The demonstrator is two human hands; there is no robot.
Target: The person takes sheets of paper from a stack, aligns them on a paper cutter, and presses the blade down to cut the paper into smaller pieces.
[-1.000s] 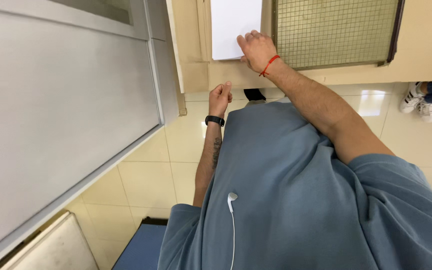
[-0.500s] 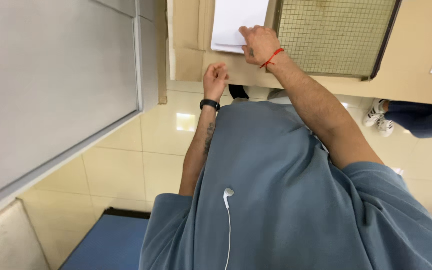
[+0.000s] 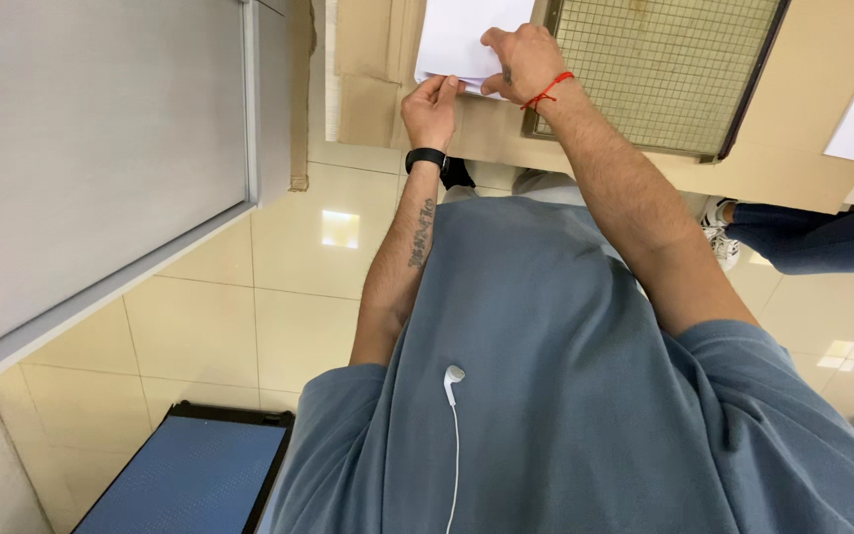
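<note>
Both hands (image 3: 431, 107) (image 3: 521, 61) now pinch white paper (image 3: 467, 40).

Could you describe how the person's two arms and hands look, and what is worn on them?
Both arms are bare below short blue-grey sleeves. The left hand has a black band on the wrist, and a dark tattoo runs along that forearm. The right hand has a thin red thread tied at the wrist. No gloves or rings are visible.

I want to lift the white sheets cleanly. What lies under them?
The white sheets rest on brown cardboard, pinched at the near edge by the left hand and right hand. Anything directly beneath the paper is covered.
</note>
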